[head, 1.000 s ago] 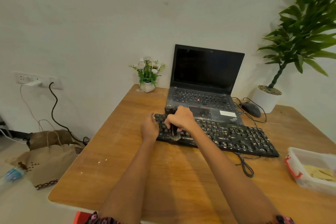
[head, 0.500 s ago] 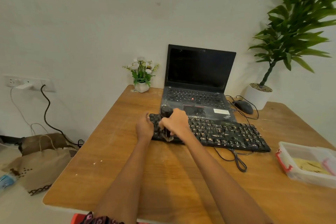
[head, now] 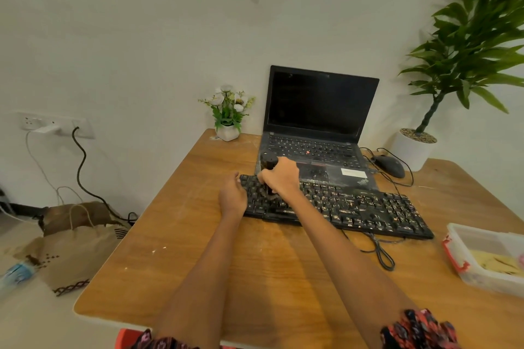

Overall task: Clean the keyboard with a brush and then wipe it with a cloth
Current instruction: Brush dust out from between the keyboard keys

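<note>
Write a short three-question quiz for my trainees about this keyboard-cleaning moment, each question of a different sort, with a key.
1. True or false: the right hand grips the brush upright over the left end of the keyboard.
2. Which lies in the clear container at the table's right edge? A) the mouse B) a yellowish cloth C) the flower pot
3. Fill in: the left hand rests at the keyboard's ____ end.

Key: 1 true; 2 B, the yellowish cloth; 3 left.
</note>
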